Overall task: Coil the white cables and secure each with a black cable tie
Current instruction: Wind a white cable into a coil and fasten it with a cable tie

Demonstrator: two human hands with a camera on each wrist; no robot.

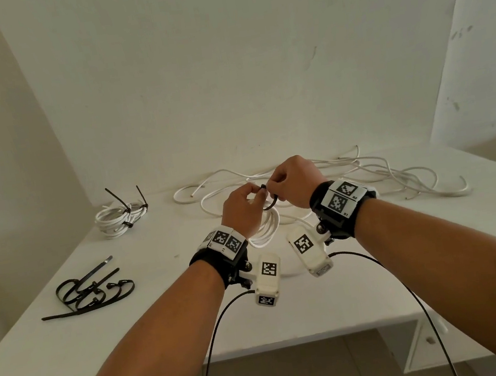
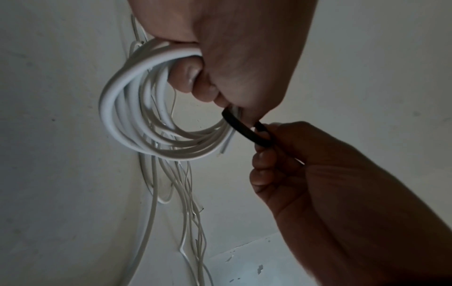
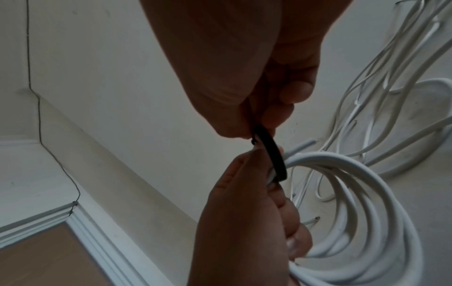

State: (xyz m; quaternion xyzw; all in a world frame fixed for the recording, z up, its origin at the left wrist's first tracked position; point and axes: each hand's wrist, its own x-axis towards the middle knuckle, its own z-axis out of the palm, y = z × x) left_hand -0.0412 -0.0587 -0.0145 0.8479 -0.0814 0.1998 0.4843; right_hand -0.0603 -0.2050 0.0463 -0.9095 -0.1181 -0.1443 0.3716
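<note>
From the head view: mid-tabletop, left hand (image 1: 240, 211) curled round a coil of white cable (image 1: 266, 228), right hand (image 1: 292, 181) pinching a black cable tie (image 1: 269, 199) looped at the coil's top; toward the far left corner, a finished coil (image 1: 119, 220) already bound with ties; near the left edge, spare ties (image 1: 91, 292); along the far edge to the right, loose white cables (image 1: 381, 173) not yet wound. From the left wrist view: fingers (image 2: 188, 77) wrapped through the coil, tie strap bent out from the bundle into the right hand's pinch. From the right wrist view: thumb and fingertips clamped on the strap just above the coil. Judged step: fastening the second coil. Next, probably: threading the tail through the head and pulling snug without letting the turns spring apart.
</note>
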